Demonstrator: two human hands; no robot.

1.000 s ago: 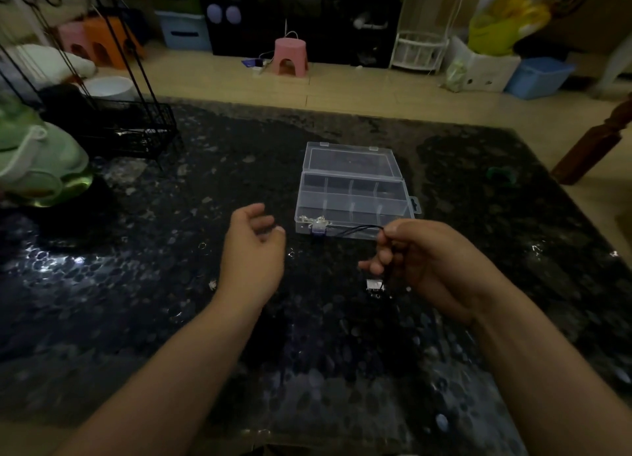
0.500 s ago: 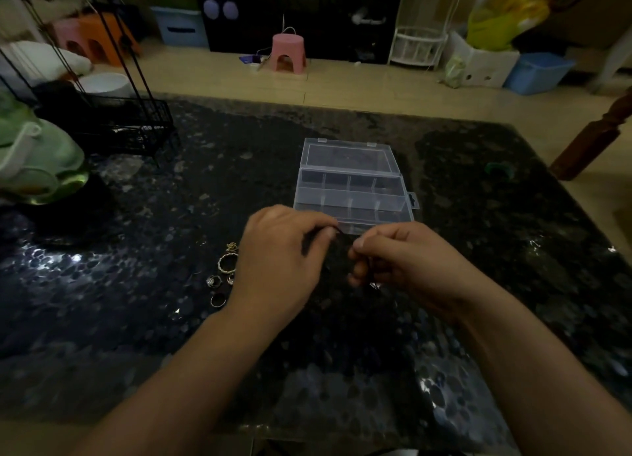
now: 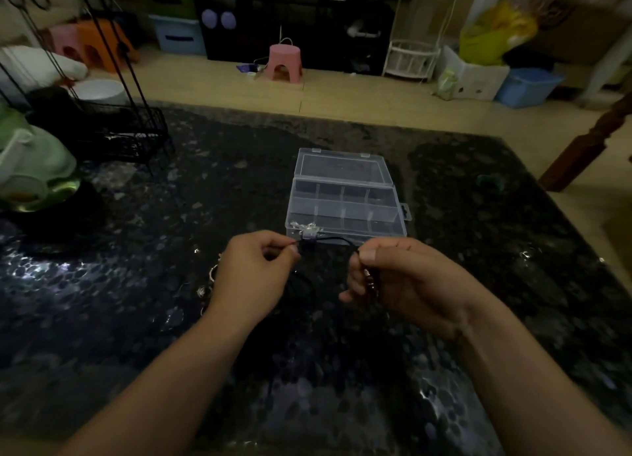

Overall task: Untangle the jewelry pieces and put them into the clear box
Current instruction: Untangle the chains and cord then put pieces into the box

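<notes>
A clear plastic box (image 3: 345, 200) with several compartments lies open on the dark table, its lid folded back. A silvery piece (image 3: 306, 229) lies in its near left compartment. Just in front of the box, a black cord necklace (image 3: 333, 240) stretches between both hands. My left hand (image 3: 254, 274) pinches one end of the cord. My right hand (image 3: 400, 277) pinches the other end, and a small pendant hangs under its fingers. Several rings (image 3: 208, 283) lie on the table, partly hidden behind my left hand.
A black wire rack (image 3: 116, 130) and green and white cups (image 3: 30, 168) stand at the table's far left. A small green object (image 3: 489, 182) lies at the right. A wooden chair post (image 3: 588, 147) rises beyond the table's right edge.
My left hand came in from the left, took hold of the cord, and both hands drew apart, stretching the cord between them. The camera view tilted slightly.
</notes>
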